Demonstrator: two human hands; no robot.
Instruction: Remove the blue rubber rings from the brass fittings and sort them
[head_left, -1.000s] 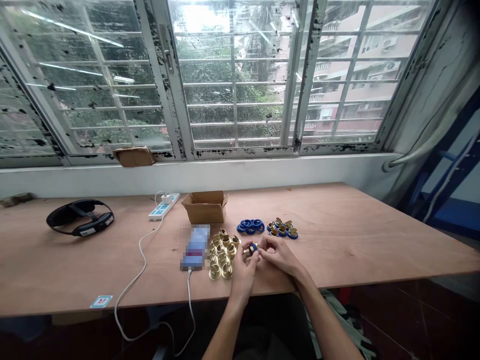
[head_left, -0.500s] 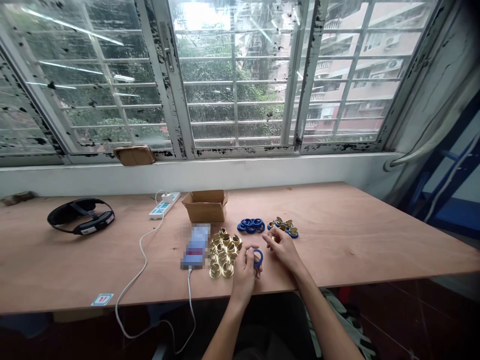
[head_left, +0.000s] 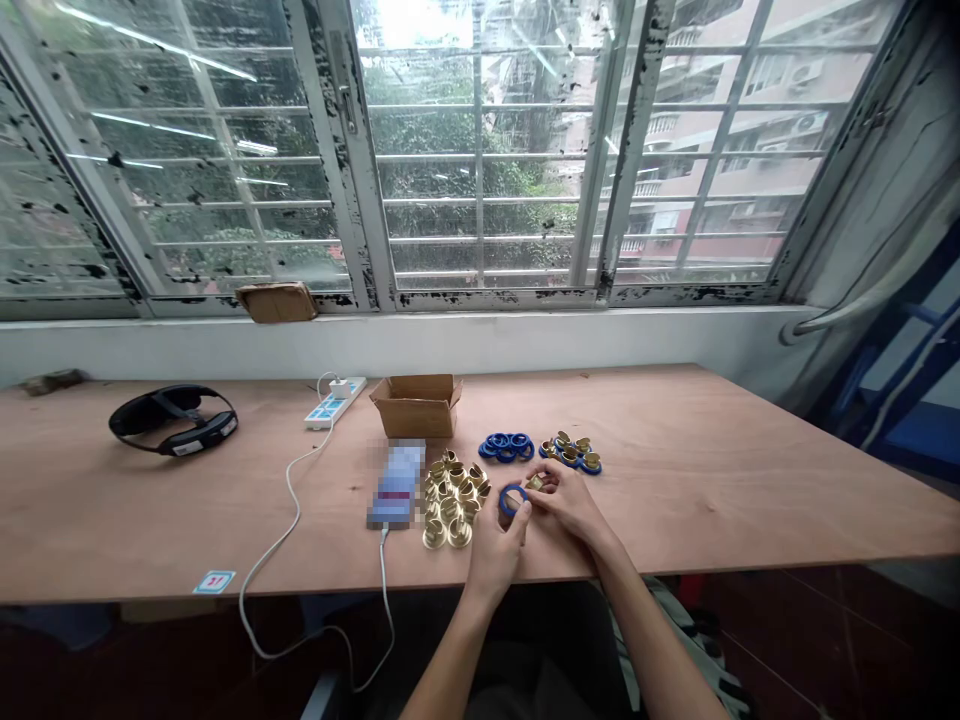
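Note:
My left hand point(head_left: 496, 545) is closed on a blue ring point(head_left: 513, 500), gripped between thumb and fingers above the table's front part. Close beside it, my right hand point(head_left: 568, 503) pinches a small gold-coloured metal piece point(head_left: 535, 483); the fingers partly hide it. The ring and the metal piece look close together, but I cannot tell if they touch. Left of my hands lies a pile of gold metal pieces point(head_left: 452, 500). Behind them is a cluster of loose blue rings point(head_left: 506, 447). Further right sits a group of gold pieces joined with blue rings point(head_left: 571, 452).
An open cardboard box point(head_left: 417, 408) stands at the back. A phone point(head_left: 396, 486) with a white cable lies left of the gold pile. Further left are a power strip point(head_left: 335, 403) and a black headset point(head_left: 174, 420). The wooden table point(head_left: 720, 470) ends close before me.
My hands have come together, the right moving left and down toward the ring. The left hand has turned, so the ring faces up more. The view has shifted slightly.

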